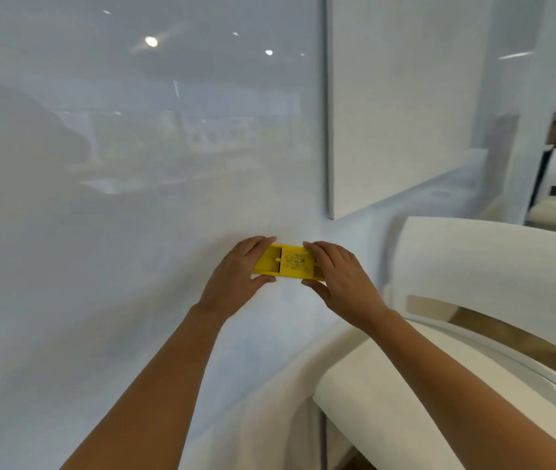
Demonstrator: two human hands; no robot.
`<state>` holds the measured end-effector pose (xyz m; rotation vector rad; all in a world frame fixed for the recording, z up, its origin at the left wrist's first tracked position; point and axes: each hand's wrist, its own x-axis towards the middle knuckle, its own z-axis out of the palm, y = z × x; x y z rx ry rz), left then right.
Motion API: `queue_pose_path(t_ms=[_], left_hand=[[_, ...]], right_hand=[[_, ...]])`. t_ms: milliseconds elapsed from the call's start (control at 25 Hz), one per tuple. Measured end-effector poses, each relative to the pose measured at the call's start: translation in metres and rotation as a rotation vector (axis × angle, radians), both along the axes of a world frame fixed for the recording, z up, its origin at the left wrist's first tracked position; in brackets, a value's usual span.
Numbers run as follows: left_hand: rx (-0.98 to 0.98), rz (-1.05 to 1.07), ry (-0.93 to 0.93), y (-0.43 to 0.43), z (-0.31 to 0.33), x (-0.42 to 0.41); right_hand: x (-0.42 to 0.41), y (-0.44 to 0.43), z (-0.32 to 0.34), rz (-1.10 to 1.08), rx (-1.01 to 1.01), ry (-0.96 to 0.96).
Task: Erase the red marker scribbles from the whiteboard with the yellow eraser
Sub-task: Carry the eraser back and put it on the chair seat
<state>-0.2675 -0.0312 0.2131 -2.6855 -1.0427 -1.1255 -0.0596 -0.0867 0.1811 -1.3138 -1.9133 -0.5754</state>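
Flat yellow plastic eraser (286,264) against glossy whiteboard (134,232) | left hand (239,276) grips left end | right hand (341,283) grips right end

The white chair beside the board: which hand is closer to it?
Right. The right hand grips the yellow eraser's end nearest the white chair; the left hand grips the far end.

A flat rectangular plastic eraser (286,265) is seen in bright yellow, with a small dark printed marking on a square panel at its middle and a dark slit beside it. The glossy whiteboard surface (134,232) is shown in pale grey-white, mottled by dim greyish reflections and white light spots. A curved chair (473,266) is rendered in white, with a cream seat and a brown strip.
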Motion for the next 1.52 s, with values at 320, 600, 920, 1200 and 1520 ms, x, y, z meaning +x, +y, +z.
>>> queue_pose_path(t_ms=[320, 600, 920, 1200, 1520], left_hand=[[-0.194, -0.199, 0.114, 0.008, -0.112, 0.139], [-0.442, -0.28, 0.161, -0.009, -0.222, 0.231], [-0.679, -0.319, 0.294, -0.036, -0.32, 0.277], [-0.682, -0.337, 0.379, -0.04, -0.356, 0.293], [-0.517, -0.304, 0.477, -0.043, -0.364, 0.297]], right_hand=[[0.112, -0.036, -0.111, -0.286, -0.216, 0.097], [0.175, -0.068, -0.21, -0.514, -0.391, 0.149], [0.208, -0.093, -0.302, -0.676, -0.602, 0.201], [0.223, -0.093, -0.338, -0.737, -0.728, 0.258], [0.222, -0.088, -0.352, -0.781, -0.696, 0.287]])
